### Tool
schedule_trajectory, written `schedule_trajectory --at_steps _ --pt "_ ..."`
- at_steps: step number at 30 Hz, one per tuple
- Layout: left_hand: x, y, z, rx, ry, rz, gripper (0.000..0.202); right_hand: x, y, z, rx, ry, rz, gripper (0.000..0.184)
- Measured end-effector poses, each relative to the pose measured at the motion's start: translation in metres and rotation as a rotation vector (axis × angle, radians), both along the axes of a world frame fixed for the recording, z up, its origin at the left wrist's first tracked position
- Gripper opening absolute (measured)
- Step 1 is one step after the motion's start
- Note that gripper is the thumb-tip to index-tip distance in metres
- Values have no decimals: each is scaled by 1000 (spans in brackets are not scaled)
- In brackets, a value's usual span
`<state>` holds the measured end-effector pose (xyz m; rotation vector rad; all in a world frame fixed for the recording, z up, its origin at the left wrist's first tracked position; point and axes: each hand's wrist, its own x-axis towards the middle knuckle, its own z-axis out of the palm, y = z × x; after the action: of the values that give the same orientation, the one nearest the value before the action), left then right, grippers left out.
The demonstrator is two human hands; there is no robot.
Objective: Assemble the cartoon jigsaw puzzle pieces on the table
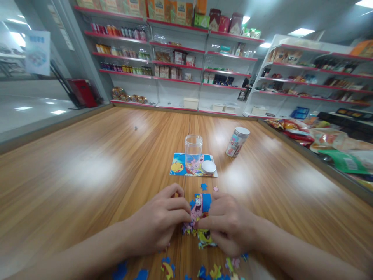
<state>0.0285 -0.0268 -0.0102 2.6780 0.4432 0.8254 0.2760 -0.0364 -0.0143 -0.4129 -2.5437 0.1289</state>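
A partly joined cartoon jigsaw puzzle [198, 210] lies on the wooden table between my hands, showing blue, pink and yellow parts. My left hand [161, 216] rests at its left edge, fingers curled and thumb tucked in; whether a piece is in them is hidden. My right hand [229, 223] bends over the right side, its index finger touching the puzzle near the lower middle. Loose jigsaw pieces [168, 268] are scattered nearest to me. Beyond the puzzle lie a blue loose piece [204, 186] and a small pink piece [215, 189].
A clear open jar [193, 149] and a white lid [208, 167] sit on a printed picture sheet [176, 165]. A lidded printed can [237, 142] stands to the right. Stocked shelves [177, 48] line the far wall. Snack bags [329, 140] lie beyond the table's right edge [314, 165].
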Motion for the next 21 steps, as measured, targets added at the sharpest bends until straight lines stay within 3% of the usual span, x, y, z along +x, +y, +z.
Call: schedule_trajectory --at_steps 21 --pt "-2 7 -9 -54 -103 -39 34 -2 -4 -1 5 -47 11 40"
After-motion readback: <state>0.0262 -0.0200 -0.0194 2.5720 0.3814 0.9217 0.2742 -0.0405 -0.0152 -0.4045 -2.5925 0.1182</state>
